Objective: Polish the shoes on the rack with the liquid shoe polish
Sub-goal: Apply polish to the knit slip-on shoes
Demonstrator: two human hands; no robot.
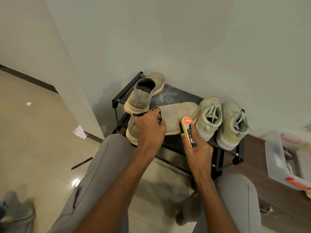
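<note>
Four pale shoes sit on the black rack [170, 95] against the wall, and the risk starts with that rack: it looks light, so a hard press could rock it or nudge the laced pair [223, 120] off its right edge. The knit slip-on [176, 115] lies across the front, steadied by the left hand [149, 130], whose fingers curl into and pinch its collar; a loose hold would let it slide under the rubbing. The right hand [198, 148] wraps its fingers round the liquid shoe polish bottle [188, 130], tip against the shoe's side, where squeezing too hard could flood the knit. I cannot see the applicator tip, nor any wet patch.
</note>
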